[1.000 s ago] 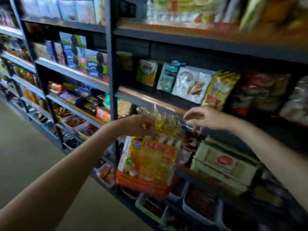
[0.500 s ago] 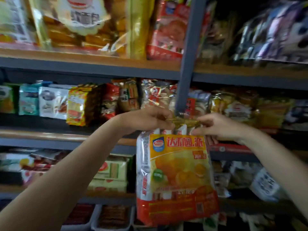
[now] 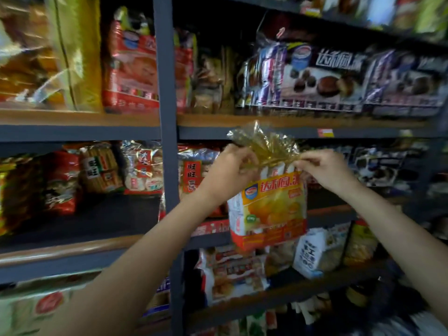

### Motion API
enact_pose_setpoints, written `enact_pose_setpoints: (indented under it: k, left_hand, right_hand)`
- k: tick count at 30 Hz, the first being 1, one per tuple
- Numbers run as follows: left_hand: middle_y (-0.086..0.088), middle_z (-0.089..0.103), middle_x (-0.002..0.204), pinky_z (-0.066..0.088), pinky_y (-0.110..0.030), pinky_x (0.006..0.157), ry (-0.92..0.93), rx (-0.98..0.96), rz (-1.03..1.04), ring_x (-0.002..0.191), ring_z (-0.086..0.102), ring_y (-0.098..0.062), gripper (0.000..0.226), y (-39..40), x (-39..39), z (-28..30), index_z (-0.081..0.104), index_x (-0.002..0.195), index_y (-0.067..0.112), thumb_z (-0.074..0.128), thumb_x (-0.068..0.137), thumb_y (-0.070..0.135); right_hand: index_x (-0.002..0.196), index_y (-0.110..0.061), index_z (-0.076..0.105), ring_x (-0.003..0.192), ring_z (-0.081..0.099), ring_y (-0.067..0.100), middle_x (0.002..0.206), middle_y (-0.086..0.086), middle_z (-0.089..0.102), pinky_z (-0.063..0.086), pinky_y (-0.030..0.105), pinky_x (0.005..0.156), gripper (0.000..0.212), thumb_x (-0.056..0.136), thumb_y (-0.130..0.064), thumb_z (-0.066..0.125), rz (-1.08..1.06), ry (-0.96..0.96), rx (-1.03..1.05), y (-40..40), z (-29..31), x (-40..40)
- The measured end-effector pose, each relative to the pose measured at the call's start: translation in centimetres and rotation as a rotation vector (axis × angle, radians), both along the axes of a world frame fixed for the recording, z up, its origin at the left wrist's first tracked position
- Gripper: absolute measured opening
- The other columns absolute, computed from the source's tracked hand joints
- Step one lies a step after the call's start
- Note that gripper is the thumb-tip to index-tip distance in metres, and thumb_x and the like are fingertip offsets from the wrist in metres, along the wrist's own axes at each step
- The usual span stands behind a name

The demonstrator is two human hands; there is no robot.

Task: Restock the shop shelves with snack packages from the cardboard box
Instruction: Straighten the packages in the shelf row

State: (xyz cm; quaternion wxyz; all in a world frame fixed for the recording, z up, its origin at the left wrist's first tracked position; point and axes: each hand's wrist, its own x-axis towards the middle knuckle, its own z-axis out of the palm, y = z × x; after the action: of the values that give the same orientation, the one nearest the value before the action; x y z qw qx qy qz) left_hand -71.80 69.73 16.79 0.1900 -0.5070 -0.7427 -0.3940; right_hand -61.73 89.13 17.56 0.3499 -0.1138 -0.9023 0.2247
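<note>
Lifting the orange-and-yellow plastic snack bag [image 3: 269, 209] higher than half a second ago, you now hold it just right of the dark metal shelf upright [image 3: 167, 141], its crinkled clear top reaching the shelf edge above. Your left hand [image 3: 228, 170] and right hand [image 3: 324, 170] each pinch that top, so shelving looks close; no cardboard box is in view.

I have a single head-worn wide-angle view, facing straight into the shop shelves [image 3: 291, 132] from close range. Both forearms enter from the lower corners of the frame. A dark shelf upright [image 3: 164, 93] runs vertically left of centre.
</note>
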Motion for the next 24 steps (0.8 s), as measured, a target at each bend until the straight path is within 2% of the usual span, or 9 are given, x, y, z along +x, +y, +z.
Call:
enact_pose_setpoints:
  k: [1,4,6,8,11,14,15,19,24]
  left_hand:
    - [-0.002,0.049,0.099,0.043,-0.011,0.074,-0.051,0.066,0.008,0.076,0.05,-0.01,0.005,0.6,0.0,-0.5,0.058,0.092,0.014,0.059,0.087,0.013]
    - [-0.007,0.048,0.12,0.05,-0.032,0.089,-0.39,0.061,0.081,0.096,0.059,-0.021,0.018,3.3,-1.0,-2.5,0.053,0.106,0.014,0.058,0.089,0.015]
    - [-0.012,0.052,0.123,0.052,-0.038,0.089,-0.663,0.075,0.09,0.104,0.06,-0.025,0.017,5.5,-1.7,-3.3,0.05,0.106,0.015,0.056,0.09,0.011]
    - [-0.011,0.057,0.119,0.054,-0.033,0.082,-0.826,0.101,0.056,0.102,0.061,-0.022,0.019,8.0,-2.0,-3.8,0.049,0.109,0.014,0.053,0.091,0.009]
    - [-0.005,0.054,0.109,0.055,-0.03,0.083,-0.782,0.045,0.029,0.098,0.062,-0.02,0.032,12.3,-1.1,-4.1,0.049,0.122,0.012,0.053,0.091,0.007]
    - [-0.004,0.052,0.101,0.055,-0.019,0.066,-0.812,0.047,-0.104,0.079,0.06,-0.016,0.038,17.3,0.1,-3.6,0.043,0.127,0.004,0.053,0.091,0.002]
    - [-0.006,0.051,0.104,0.054,-0.019,0.065,-0.762,0.024,-0.086,0.08,0.058,-0.017,0.04,19.1,0.5,-3.4,0.041,0.127,0.002,0.056,0.09,0.005]
    - [-0.013,0.031,0.13,0.041,-0.033,0.085,-0.306,-0.158,0.349,0.112,0.047,-0.029,0.064,24.5,1.7,-3.3,0.032,0.13,0.003,0.063,0.085,0.037]
    - [-0.016,0.03,0.131,0.045,-0.04,0.082,-0.241,-0.108,0.502,0.11,0.051,-0.038,0.059,26.9,-0.3,-3.8,0.03,0.128,0.0,0.056,0.09,0.037]
  right_hand:
    - [0.096,-0.004,0.071,0.076,0.067,0.016,0.099,0.01,0.07,0.052,0.03,0.073,0.018,0.089,-0.016,0.06,-0.075,0.036,0.062,1.0,0.1,0.3]
    - [0.11,0.0,0.067,0.118,0.056,0.028,0.135,0.014,0.052,0.046,0.039,0.098,0.026,0.09,-0.014,0.059,-0.228,0.081,0.179,4.9,0.1,1.0]
    - [0.11,0.0,0.067,0.119,0.055,0.03,0.139,0.017,0.047,0.042,0.037,0.101,0.025,0.09,-0.012,0.058,-0.288,0.095,0.21,7.6,0.0,1.2]
    - [0.111,0.002,0.067,0.113,0.058,0.032,0.133,0.021,0.052,0.044,0.04,0.1,0.025,0.091,-0.011,0.057,-0.347,0.127,0.197,10.5,-0.3,1.3]
    - [0.111,0.004,0.065,0.093,0.066,0.035,0.112,0.021,0.066,0.052,0.047,0.088,0.026,0.092,-0.011,0.056,-0.325,0.18,0.033,15.3,-1.0,1.4]
    - [0.107,0.005,0.066,0.085,0.066,0.033,0.1,0.02,0.068,0.054,0.05,0.082,0.024,0.092,-0.011,0.055,-0.246,0.216,-0.146,20.0,-0.9,-0.1]
    - [0.105,0.003,0.067,0.086,0.066,0.034,0.1,0.019,0.069,0.054,0.049,0.082,0.023,0.092,-0.012,0.056,-0.243,0.231,-0.158,21.3,-1.1,-0.8]
    - [0.106,-0.002,0.069,0.08,0.066,0.028,0.096,0.013,0.071,0.051,0.03,0.069,0.023,0.093,-0.015,0.054,-0.311,0.261,-0.191,24.0,-1.9,-4.2]
    - [0.106,0.001,0.069,0.09,0.065,0.03,0.1,0.017,0.07,0.041,0.023,0.072,0.023,0.092,-0.009,0.053,-0.252,0.321,-0.287,24.2,-2.3,-7.5]
